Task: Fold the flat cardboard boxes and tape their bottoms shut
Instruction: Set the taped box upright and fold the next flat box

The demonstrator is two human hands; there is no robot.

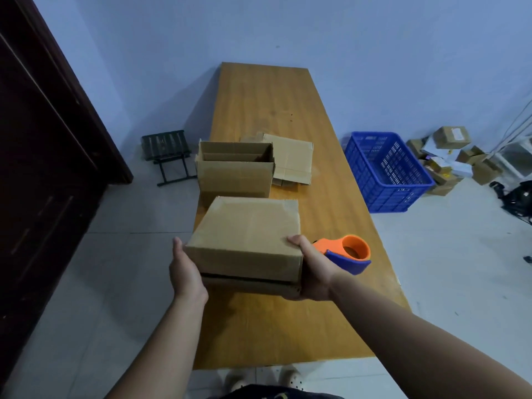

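A folded cardboard box (247,234) is held above the near part of the wooden table (276,105), its closed face turned up. My left hand (184,269) grips its left side and my right hand (309,266) grips its right side, thumb on top. Just right of the right hand an orange and blue tape dispenser (349,253) lies on the table. Behind the held box stands an open-topped cardboard box (234,171). Flat cardboard boxes (293,158) lie behind that one.
A blue plastic crate (385,171) stands on the floor right of the table. Several small cardboard boxes (452,156) are piled by the right wall. A dark folding stool (167,151) stands left of the table, and a dark door (43,156) fills the left side.
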